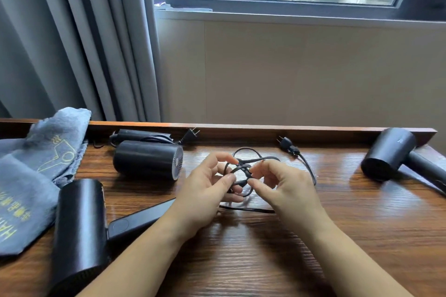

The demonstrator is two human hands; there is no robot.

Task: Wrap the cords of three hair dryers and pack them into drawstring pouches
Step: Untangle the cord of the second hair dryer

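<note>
The head view looks down on a wooden table [313, 236] where both hands work a black cord [243, 166] into loops just right of the fan-faced hair dryer [147, 159], which serves here as the landmark. The left hand [205, 190] pinches the bundle between thumb and curled fingers, and the right hand [282, 183] pinches the crossing strands from the other side, so both grips are narrow and closed on the cord. The cord's plug [288, 146] lies farther right of that dryer, toward the table's back edge, and a loose run trails below the hands toward the near dryer [79, 231], which lies in front of the landmark; whether it joins that dryer's handle cannot be told. A third dryer [388, 154] rests well to the right. Grey pouches [36, 176] are heaped just left of the landmark. The cord looks light, limp yet springy, likely to uncoil if released, so it seems best held at the crossing of the loops. The dryer bodies look smooth, rigid and heavier; the handle seems the surest hold.
</note>
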